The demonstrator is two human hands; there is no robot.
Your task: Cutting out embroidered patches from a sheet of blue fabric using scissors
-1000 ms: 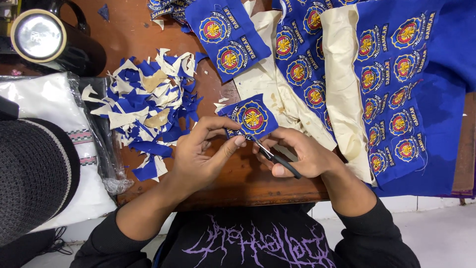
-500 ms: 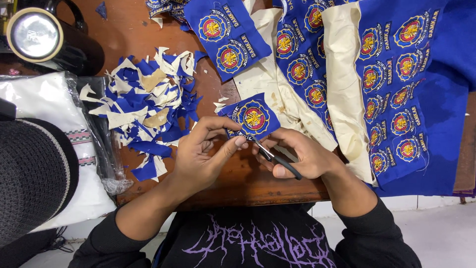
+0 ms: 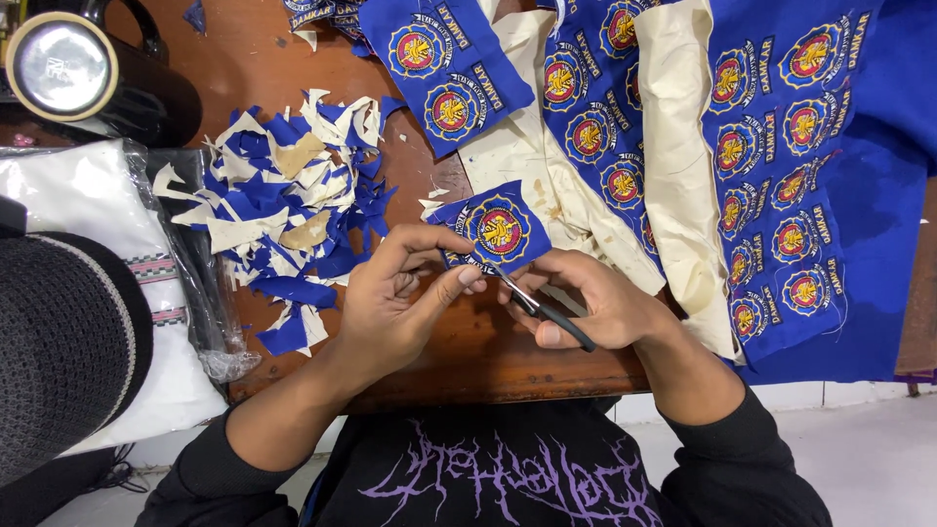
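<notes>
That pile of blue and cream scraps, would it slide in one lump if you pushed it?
Probably not. The scrap pile is loose, thin cloth offcuts lying at all angles, so it would likely spread apart. The pieces look light and floppy, easily scattered.

Matt embroidered cloth patch [image 3: 498, 229], metal-bladed scissors [image 3: 540, 309], worn wooden table [image 3: 468, 351].

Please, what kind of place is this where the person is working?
Probably a small sewing or embroidery workshop. Sheets of blue cloth with embroidered badges cover the wooden table, a heap of blue and cream offcuts lies beside them, and the hands trim a single badge with small scissors.
</notes>
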